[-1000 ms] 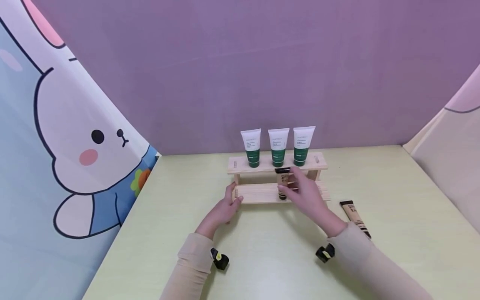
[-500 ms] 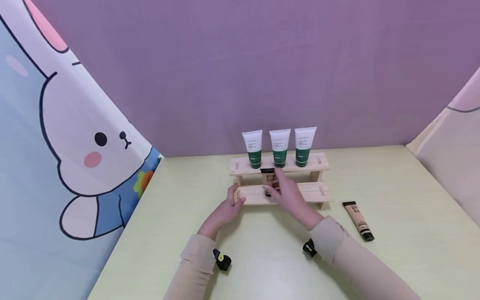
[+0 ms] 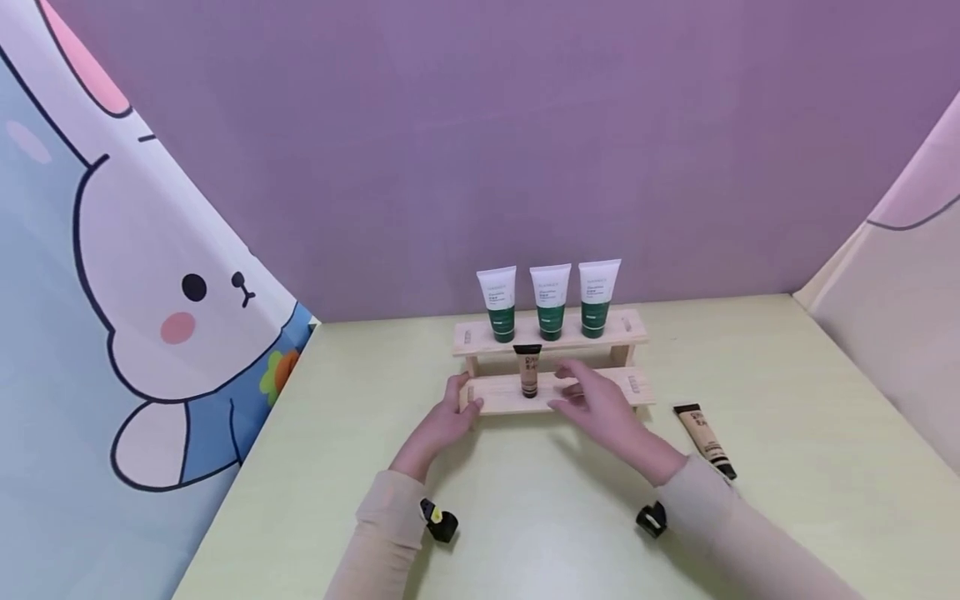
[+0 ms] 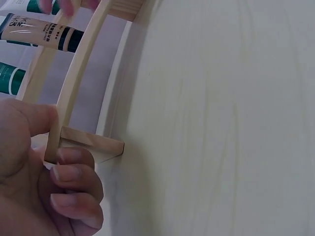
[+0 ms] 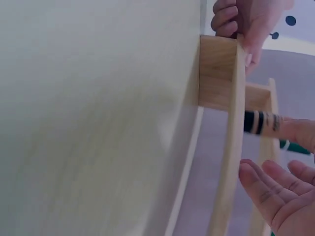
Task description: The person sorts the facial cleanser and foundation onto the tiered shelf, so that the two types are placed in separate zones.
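Observation:
A two-tier wooden display rack [image 3: 498,395] stands near the back of the table. My left hand [image 3: 444,421] grips the left end of its lower tier, thumb on top and fingers curled beneath, as the left wrist view [image 4: 49,177] confirms. On that tier a tan tube with black ends [image 3: 528,372] stands upright, left of the middle. Just right of it is my right hand [image 3: 603,412], its fingers spread and holding nothing. Another tan tube [image 3: 703,437] lies flat on the table, right of the rack, near the right sleeve.
Three white-and-green tubes, left [image 3: 498,304], middle [image 3: 551,302] and right [image 3: 597,298], stand in a row on the upper tier. Behind the table [image 3: 540,517] hangs a purple backdrop [image 3: 480,150]. A rabbit-print cloth [image 3: 165,267] borders the left side.
The right hand carried the tan tube leftward along the lower tier, then let go and drew back to the right. The left hand has kept its grip on the rack.

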Demonstrator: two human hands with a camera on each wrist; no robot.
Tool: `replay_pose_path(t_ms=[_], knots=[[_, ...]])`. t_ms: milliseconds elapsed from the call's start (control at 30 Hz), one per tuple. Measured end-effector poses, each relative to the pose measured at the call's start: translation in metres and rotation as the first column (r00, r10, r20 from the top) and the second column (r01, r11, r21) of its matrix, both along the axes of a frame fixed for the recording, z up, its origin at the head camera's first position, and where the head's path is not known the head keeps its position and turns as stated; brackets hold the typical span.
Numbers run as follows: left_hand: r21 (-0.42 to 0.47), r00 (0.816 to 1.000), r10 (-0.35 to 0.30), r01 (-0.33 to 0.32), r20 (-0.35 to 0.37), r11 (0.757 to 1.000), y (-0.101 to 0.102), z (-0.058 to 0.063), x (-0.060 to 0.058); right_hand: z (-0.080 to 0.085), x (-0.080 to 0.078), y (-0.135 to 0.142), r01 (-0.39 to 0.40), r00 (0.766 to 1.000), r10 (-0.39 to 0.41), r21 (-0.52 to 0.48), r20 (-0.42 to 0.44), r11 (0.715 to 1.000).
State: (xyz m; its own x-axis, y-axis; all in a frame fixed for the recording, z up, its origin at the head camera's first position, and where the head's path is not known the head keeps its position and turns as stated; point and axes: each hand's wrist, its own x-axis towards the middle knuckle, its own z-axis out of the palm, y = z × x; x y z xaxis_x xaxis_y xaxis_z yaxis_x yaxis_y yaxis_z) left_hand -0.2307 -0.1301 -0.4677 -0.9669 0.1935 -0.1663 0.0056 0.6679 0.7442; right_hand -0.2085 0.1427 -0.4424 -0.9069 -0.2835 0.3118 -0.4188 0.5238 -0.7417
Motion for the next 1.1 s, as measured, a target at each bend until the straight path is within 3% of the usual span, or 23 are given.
replay_pose_path(t_ms=[233, 333, 433, 533, 667, 767, 1100], knots=[[-0.057, 0.996, 0.039, -0.043, -0.077, 0.997, 0.001, -0.001, -0.004, -0.003, 0.023, 0.057, 0.081, 0.986, -0.066, 0.095, -0.153, 0.992], [-0.058, 0.996, 0.045, -0.049, -0.078, 0.997, 0.004, 0.000, -0.005, -0.004, 0.033, 0.082, 0.130, 0.978, -0.103, 0.143, -0.179, 0.981], [-0.043, 0.997, 0.047, -0.050, -0.059, 0.998, 0.006, 0.001, -0.005, -0.003, 0.042, 0.105, 0.184, 0.971, -0.145, 0.211, -0.188, 0.960], [-0.025, 0.998, 0.046, -0.047, -0.046, 0.999, 0.006, 0.001, -0.004, -0.003, 0.052, 0.125, 0.255, 0.960, -0.202, 0.299, -0.196, 0.920], [0.006, 0.998, 0.046, -0.046, -0.035, 0.999, 0.003, -0.001, -0.003, -0.006, 0.060, 0.149, 0.294, 0.956, -0.273, 0.406, -0.110, 0.865], [0.026, 0.999, 0.049, -0.049, -0.020, 0.998, 0.001, -0.002, -0.003, -0.012, 0.061, 0.162, 0.267, 0.956, -0.294, 0.459, -0.011, 0.847], [0.039, 0.999, 0.035, -0.034, -0.033, 0.999, 0.004, -0.004, -0.004, -0.019, 0.057, 0.173, 0.197, 0.947, -0.291, 0.468, 0.136, 0.862]])
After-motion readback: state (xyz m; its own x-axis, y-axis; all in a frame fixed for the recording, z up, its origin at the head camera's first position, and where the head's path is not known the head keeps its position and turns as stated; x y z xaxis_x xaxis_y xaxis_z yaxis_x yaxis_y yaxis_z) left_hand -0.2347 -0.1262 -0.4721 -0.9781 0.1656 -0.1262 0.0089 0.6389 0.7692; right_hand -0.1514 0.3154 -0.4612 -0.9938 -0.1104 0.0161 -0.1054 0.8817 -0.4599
